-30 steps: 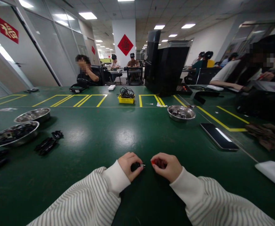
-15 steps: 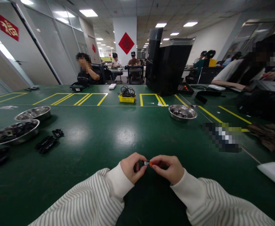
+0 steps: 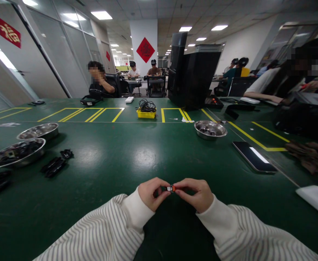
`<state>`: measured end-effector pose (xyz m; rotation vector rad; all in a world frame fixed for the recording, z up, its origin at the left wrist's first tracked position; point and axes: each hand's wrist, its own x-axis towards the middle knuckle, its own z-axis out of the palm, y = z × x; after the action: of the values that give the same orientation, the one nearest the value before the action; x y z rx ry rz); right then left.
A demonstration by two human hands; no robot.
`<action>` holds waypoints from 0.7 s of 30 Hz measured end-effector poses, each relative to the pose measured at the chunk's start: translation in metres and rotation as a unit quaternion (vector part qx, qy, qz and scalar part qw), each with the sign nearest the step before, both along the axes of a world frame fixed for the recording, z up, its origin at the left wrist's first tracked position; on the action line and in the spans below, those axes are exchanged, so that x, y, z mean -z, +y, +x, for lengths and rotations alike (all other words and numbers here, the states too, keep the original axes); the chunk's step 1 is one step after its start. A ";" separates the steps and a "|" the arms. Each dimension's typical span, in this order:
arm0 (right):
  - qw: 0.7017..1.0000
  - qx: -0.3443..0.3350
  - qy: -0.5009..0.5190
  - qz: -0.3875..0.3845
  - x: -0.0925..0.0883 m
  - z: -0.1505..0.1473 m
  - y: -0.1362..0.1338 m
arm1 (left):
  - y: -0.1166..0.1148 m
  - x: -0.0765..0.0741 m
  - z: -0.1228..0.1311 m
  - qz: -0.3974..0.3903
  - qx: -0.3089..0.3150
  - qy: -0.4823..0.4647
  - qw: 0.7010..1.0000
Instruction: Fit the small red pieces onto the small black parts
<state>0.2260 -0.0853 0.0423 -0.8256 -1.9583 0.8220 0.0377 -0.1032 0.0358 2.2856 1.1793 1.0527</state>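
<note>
Low over the green table (image 3: 115, 152), my two hands meet fingertip to fingertip. My left hand (image 3: 152, 194) pinches a small black and silver piece (image 3: 169, 189), perhaps a connector; its exact kind is too small to tell. Between thumb and forefinger, my right hand (image 3: 198, 194) grips a small orange piece (image 3: 173, 188). The orange piece touches the silver end of the other one. Fingertips hide the outer ends of both pieces.
Steel bowls with dark parts stand left (image 3: 17, 154) and right (image 3: 210, 130). Black parts (image 3: 54, 166) lie near the left bowls. A phone (image 3: 254, 157) rests at right, beside a white object (image 3: 316, 203). Farther back are a yellow cable tray (image 3: 146, 114) and a black computer case (image 3: 199, 79).
The orange piece in my right hand has come up against the silver end of the piece in my left hand, closing the small gap. Both hands otherwise stay nearly in place.
</note>
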 end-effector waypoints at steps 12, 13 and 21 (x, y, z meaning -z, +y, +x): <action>1.000 0.015 -0.002 -0.009 0.002 -0.002 -0.002 | -0.001 -0.005 0.000 0.027 0.016 -0.005 0.999; 1.000 0.017 -0.002 -0.011 0.002 -0.002 -0.003 | -0.001 -0.005 -0.001 0.028 0.018 -0.005 0.999; 1.000 0.011 0.010 0.024 0.004 -0.002 0.001 | 0.000 0.000 0.000 0.032 0.021 -0.010 0.999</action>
<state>0.2238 -0.0842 0.0386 -0.8067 -1.9402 0.7640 0.0375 -0.1028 0.0354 2.3328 1.1000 1.1097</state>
